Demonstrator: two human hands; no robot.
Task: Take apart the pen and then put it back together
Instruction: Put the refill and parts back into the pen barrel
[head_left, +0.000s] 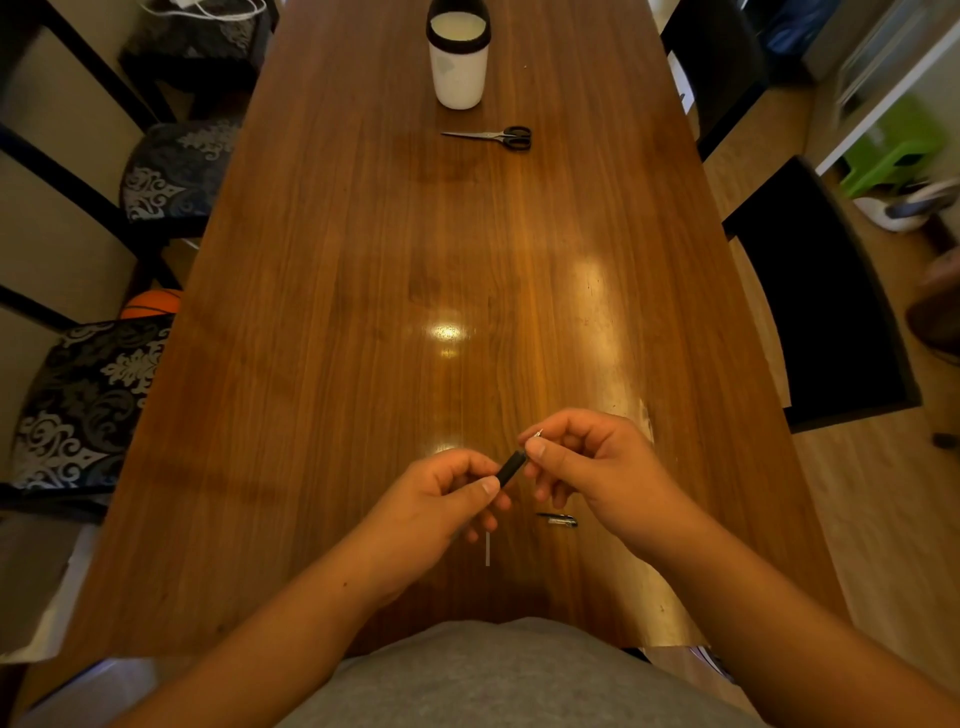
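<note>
Pinching the light, slippery black plastic pen barrel, left hand holds its end; right hand nips the thin silver tip.

The pen is in pieces. Its black barrel is held above the table's near edge, tilted up toward the right, with a small silver tip at its upper end. A black-and-silver clip section lies flat on the table just below, and a thin pale refill lies nearer the edge, pointing away from it.
</note>
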